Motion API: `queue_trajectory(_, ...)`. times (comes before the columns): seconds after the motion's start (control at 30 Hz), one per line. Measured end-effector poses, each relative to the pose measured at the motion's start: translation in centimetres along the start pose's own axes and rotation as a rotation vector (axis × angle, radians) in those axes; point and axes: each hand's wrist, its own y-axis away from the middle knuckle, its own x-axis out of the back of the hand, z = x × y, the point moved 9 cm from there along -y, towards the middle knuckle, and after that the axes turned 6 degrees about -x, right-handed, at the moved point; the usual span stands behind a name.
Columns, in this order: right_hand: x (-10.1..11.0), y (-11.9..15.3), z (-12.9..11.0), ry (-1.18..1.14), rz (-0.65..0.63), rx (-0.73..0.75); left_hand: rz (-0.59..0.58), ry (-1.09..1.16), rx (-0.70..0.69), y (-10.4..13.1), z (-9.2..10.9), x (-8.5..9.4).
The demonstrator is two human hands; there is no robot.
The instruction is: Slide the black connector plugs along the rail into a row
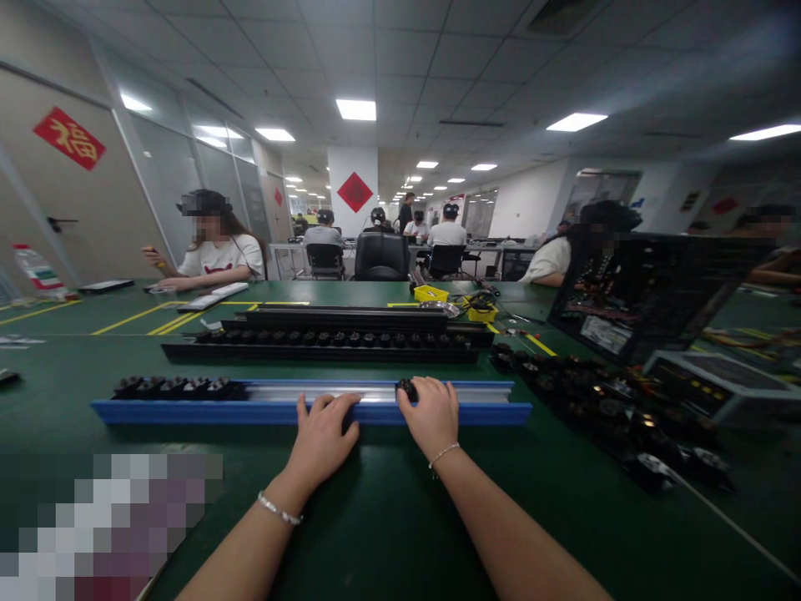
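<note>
A long blue rail [206,412] with a silvery inside channel lies crosswise in front of me. Several small black modules with metal parts on top [172,387] sit in its left end. My left hand [325,434] rests on the near wall around the middle, fingers spread over the edge and thumb apart. Farther right, my right hand [435,409] has its fingers closed around one small black module [408,389] at the channel. The fingers partly cover this module, so its exact kind is hard to make out.
Behind lies a black rail [313,354] filled with similar modules. Loose black modules [594,401] are heaped on the right, beside a metal box [719,388] and an open computer case [626,292]. Yellow trays [431,294] stand farther back. Other people sit across the table.
</note>
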Motion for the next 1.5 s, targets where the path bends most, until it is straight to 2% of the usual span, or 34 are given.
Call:
queue_trajectory(0.63, 1.6, -0.3, 1.6, 0.028, 0.081, -0.001, -0.008, 0.009, -0.004, 0.0, -0.2, -0.1)
queue_trajectory(1.13, 2.3, -0.8, 3.4, 0.057, 0.086, -0.040, -0.008, -0.006, -0.003, 0.0, -0.6, -0.4)
queue_trajectory(1.5, 2.4, -0.8, 3.4, 0.067, 0.108, -0.058, -0.017, -0.007, 0.005, -0.1, -0.5, -0.3)
